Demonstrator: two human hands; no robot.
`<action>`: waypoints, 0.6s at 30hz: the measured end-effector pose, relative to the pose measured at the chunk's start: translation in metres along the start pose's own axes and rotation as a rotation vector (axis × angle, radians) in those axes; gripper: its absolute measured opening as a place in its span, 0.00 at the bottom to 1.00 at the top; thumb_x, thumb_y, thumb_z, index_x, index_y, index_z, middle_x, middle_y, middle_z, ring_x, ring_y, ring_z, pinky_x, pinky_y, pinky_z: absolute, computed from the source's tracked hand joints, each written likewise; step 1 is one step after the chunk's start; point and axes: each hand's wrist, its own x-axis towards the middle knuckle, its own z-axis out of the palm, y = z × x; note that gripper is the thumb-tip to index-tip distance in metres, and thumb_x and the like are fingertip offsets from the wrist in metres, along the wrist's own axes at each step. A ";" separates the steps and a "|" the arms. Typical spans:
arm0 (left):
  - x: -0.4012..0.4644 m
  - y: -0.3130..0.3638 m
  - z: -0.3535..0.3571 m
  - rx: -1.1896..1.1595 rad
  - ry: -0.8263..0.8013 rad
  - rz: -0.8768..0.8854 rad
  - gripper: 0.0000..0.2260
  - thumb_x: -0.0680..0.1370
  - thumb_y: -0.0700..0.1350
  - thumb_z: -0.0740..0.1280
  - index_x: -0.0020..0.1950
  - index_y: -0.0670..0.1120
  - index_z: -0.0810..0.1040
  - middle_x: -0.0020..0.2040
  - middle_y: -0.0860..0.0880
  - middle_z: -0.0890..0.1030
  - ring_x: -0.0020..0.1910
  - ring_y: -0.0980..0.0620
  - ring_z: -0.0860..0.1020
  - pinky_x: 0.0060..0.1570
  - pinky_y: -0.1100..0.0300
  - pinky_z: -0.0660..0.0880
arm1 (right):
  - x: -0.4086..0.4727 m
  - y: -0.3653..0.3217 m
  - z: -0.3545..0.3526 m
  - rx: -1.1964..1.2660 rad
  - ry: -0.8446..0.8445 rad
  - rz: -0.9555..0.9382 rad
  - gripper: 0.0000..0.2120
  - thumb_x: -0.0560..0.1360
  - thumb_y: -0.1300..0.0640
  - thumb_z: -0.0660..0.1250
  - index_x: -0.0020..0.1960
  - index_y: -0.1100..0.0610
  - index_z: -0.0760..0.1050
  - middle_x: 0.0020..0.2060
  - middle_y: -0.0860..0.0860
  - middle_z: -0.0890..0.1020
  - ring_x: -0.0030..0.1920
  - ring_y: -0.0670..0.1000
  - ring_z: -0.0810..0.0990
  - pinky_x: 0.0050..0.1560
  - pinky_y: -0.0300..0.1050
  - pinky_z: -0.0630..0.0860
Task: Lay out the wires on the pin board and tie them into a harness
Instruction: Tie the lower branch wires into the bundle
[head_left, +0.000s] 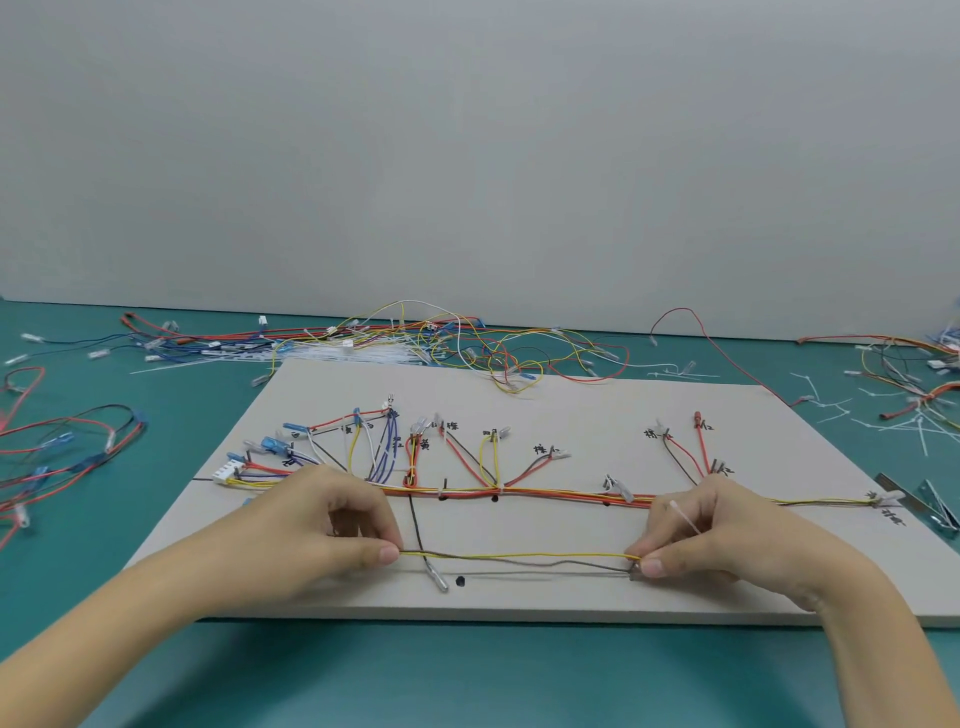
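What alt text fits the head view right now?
Left hand and right hand pinch a yellow and grey wire pair stretched taut above the pin board, nearer the person than the routed harness trunk; the right also holds a white cable tie.

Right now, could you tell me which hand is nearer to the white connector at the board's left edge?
Left. The left hand lies just right of the white connector, pinching the yellow wire. The right hand holds its other end, far across the board.
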 end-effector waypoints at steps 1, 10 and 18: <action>0.000 0.000 0.001 0.024 -0.002 0.001 0.06 0.74 0.46 0.73 0.42 0.58 0.83 0.38 0.56 0.83 0.38 0.53 0.78 0.41 0.58 0.75 | 0.000 0.001 0.000 -0.006 0.009 0.004 0.05 0.63 0.62 0.79 0.38 0.59 0.86 0.34 0.49 0.84 0.34 0.42 0.79 0.33 0.27 0.69; -0.002 0.002 0.013 0.123 0.062 0.103 0.23 0.78 0.34 0.64 0.52 0.65 0.83 0.43 0.59 0.76 0.42 0.56 0.75 0.39 0.68 0.67 | 0.002 0.003 -0.001 -0.077 0.036 -0.002 0.05 0.63 0.62 0.80 0.38 0.58 0.85 0.34 0.55 0.85 0.34 0.44 0.79 0.37 0.34 0.73; -0.003 0.003 0.022 0.169 0.098 0.140 0.18 0.75 0.37 0.67 0.47 0.62 0.85 0.43 0.62 0.80 0.43 0.60 0.77 0.39 0.73 0.65 | 0.001 0.002 0.002 -0.074 0.054 0.004 0.06 0.64 0.63 0.80 0.38 0.58 0.84 0.30 0.52 0.83 0.29 0.43 0.75 0.34 0.32 0.72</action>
